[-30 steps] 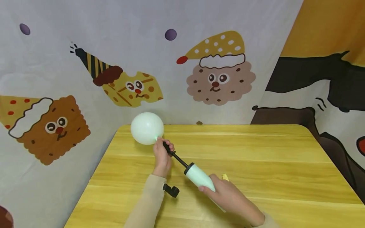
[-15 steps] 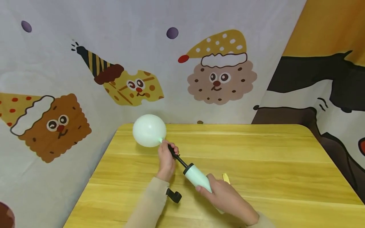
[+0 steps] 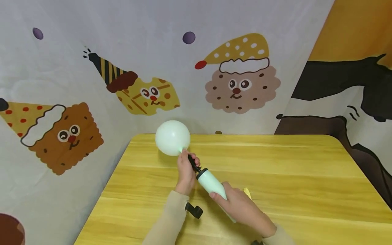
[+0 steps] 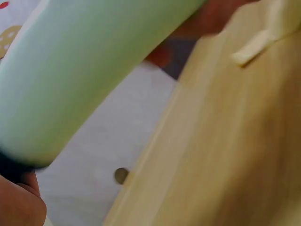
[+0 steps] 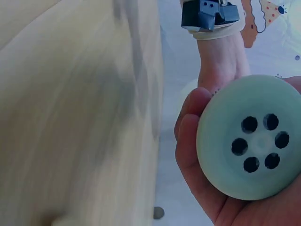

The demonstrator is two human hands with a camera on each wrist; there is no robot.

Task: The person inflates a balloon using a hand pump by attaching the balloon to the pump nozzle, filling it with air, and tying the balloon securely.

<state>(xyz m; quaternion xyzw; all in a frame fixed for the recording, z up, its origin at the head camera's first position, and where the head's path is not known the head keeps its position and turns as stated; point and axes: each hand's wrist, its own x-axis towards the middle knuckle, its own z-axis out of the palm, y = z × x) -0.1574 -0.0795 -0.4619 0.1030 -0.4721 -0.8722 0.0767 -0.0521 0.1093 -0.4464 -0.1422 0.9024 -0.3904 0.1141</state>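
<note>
Fingers of the left hand (image 3: 185, 170) are closed round the black front part (image 3: 193, 162) of a hand pump, with the balloon neck (image 3: 181, 150) pinched at its tip. Right hand (image 3: 242, 207): wrapped round the mint-green pump barrel (image 3: 212, 184), thumb lying along the side nearer me.

From my remote station the head view gives the pump as a slanted line — black end up and left, barrel down and right, black collar (image 3: 202, 173) close below the left hand. Pale mint balloon (image 3: 173, 137), round and inflated, sits just beyond the left fingertips, before the far left corner of the counter (image 3: 294, 166); whether it touches the wood I cannot tell.

Left wrist view: the barrel crosses the upper left, large and soft in focus. Right wrist view: I read the round end cap (image 5: 261, 136) — six dark holes in a ring — with fingers curled about its edge.

A small yellow piece (image 3: 247, 193) lies on the counter near the right hand, partly hidden by it; I cannot identify it. Black wrist mount (image 3: 194, 210) at the left sleeve. Behind the counter, a printed cloth (image 3: 147, 30) with cartoon biscuits in party hats.
</note>
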